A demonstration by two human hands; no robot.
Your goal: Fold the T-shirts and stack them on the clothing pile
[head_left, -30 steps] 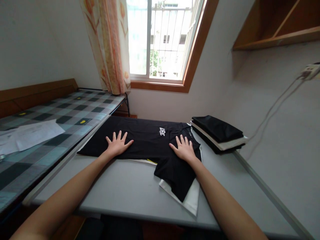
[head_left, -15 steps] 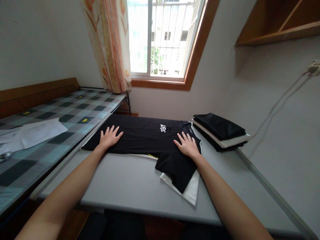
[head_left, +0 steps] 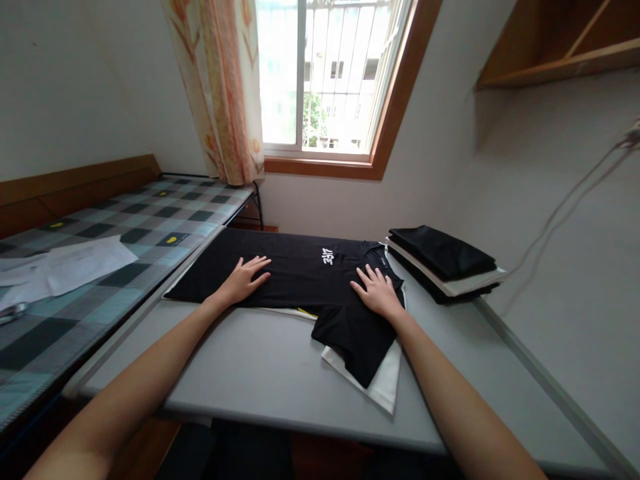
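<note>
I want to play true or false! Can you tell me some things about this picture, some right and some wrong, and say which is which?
1. The left hand and the right hand are both at the black T-shirt. True.

2. The right hand is squeezed into a fist. False: it is open and spread out.

3. White cloth sticks out from under the black sleeve. True.

4. The black T-shirt has pink writing. False: the letters are white.

5. A folded pile lies to the right of the black T-shirt. True.

6. The bed has flowery cloth. False: the mattress is checked; the flowers are on the curtain.
</note>
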